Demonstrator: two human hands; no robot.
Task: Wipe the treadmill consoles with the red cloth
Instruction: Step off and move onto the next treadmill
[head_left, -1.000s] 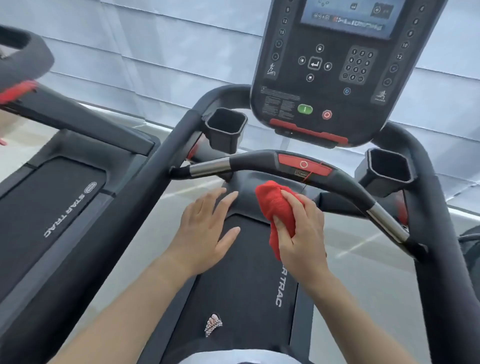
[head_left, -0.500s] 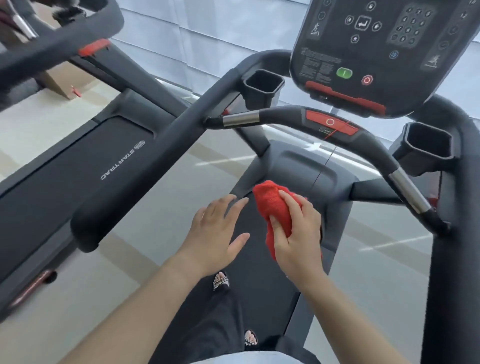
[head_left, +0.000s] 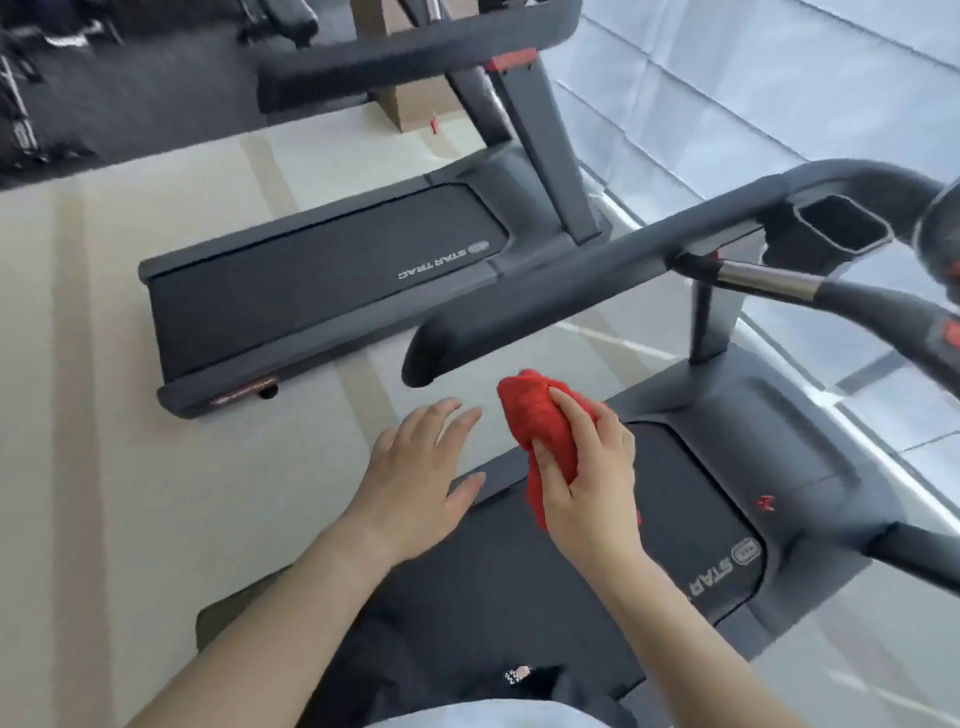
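The right hand (head_left: 587, 483) has its grip curled round the red cloth (head_left: 535, 415), thumb pressed across its front; the cloth is bunched into a nubbly, bright wad above the treadmill belt (head_left: 675, 493), near the handrail (head_left: 519, 306) end. The left hand (head_left: 415, 478) hovers beside it, fingers spread.
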